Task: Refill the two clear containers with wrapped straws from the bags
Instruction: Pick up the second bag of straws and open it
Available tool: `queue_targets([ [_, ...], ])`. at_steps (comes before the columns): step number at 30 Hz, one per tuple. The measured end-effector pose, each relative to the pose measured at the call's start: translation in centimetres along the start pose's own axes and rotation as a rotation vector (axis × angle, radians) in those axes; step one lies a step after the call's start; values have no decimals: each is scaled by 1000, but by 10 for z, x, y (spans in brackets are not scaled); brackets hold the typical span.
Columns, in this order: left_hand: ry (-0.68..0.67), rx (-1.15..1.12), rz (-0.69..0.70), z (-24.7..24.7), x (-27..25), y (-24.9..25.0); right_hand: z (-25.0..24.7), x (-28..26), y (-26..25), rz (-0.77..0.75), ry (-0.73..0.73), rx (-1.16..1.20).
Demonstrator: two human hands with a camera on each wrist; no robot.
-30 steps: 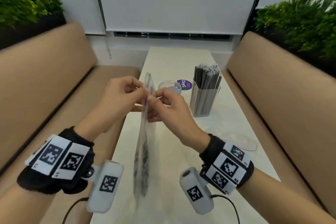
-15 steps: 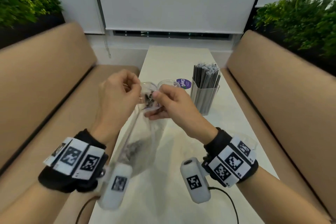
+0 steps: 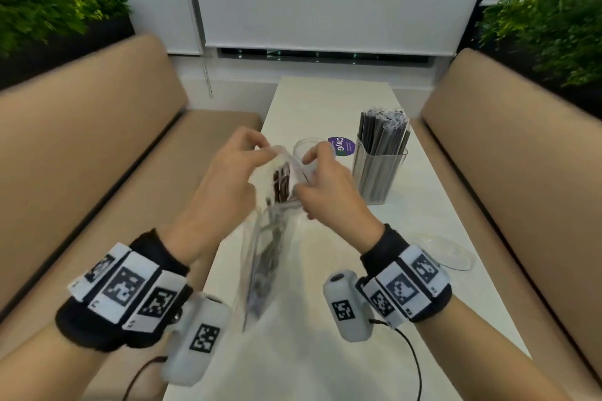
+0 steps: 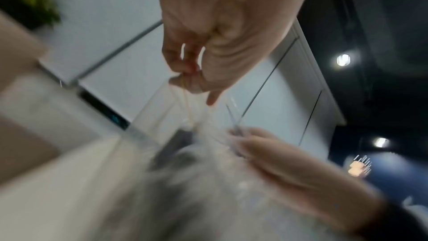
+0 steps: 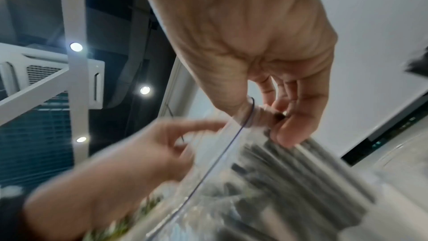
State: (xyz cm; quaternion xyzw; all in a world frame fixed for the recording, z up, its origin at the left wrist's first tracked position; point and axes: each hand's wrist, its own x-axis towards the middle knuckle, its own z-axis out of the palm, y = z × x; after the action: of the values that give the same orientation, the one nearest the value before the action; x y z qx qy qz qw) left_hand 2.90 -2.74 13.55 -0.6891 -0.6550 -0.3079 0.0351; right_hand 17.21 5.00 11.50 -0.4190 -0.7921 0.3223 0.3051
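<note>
Item: 1 clear plastic bag (image 3: 264, 257) of dark wrapped straws (image 3: 281, 182), held upright above the near half of the white table (image 3: 423, 238), its mouth pulled open between 2 hands. Left hand (image 3: 228, 179): fingers curled, thumb and fingertips pinching the left lip of the bag; the left wrist view was blurred but showed the film drawn taut from that pinch. Right hand (image 3: 329, 185): fingers curled, pinching the right lip of the bag, with fingertips resting against the straw tops in the right wrist view. Straw ends stood visible in the opened mouth; the lower part of the bag hung blurred toward the table edge. Item: 1 square clear container (image 3: 379, 172), upright on the table to the right of the hands, packed full of wrapped straws (image 3: 382, 130) that rose above its rim. Item: 1 round clear container (image 3: 306, 148), just behind the right hand, partly hidden; contents could not be told. Item: 1 purple round sticker (image 3: 342, 145) on the table between the 2 containers. Item: 1 clear lid (image 3: 452, 254) lying flat near the right table edge. Surroundings: tan bench seats (image 3: 97, 127) on both sides, green plants (image 3: 49, 6) behind them.
</note>
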Motion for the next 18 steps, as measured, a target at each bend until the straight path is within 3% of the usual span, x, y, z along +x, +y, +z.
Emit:
queue_targets([
  [3,12,289,-102,-15,-12,-40,-30,1,23,117,8,7],
  [5,-4,291,-265,-13,-17,-67,-41,0,35,210,-34,100],
  [10,-97,-769,-787,16,-16,-45,-10,-7,35,265,-226,357],
  [12,-159,-751,-709,26,-19,-45,-3,-10,39,260,-233,399],
  [15,-174,-195,-402,20,-31,-73,-14,-13,53,297,-135,401],
  [18,-210,4,-331,15,-35,-93,-14,-17,58,314,-98,356],
])
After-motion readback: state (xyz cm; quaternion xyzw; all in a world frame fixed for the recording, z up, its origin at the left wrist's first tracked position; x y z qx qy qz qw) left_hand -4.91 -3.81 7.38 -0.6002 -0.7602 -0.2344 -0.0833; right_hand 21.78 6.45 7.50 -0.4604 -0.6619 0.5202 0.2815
